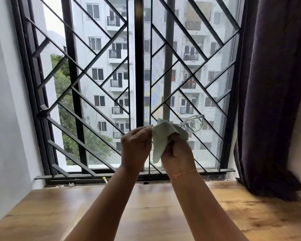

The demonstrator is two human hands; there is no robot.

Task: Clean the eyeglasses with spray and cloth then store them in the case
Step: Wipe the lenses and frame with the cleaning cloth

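Hands: two, the left hand (pixel 136 146) and the right hand (pixel 178 155)
Eyeglasses (pixel 194 124): one pair
Cloth (pixel 163 136): one
Curtain (pixel 271 101): one, at 3 o'clock
Wrist thread (pixel 184 173): one
Table (pixel 42 214): one

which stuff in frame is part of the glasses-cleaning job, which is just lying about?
Job:
- eyeglasses
- cloth, held by left hand and right hand
- spray and case: not in view

Lying about:
- curtain
- window grille
- scraps on the sill
- wooden table
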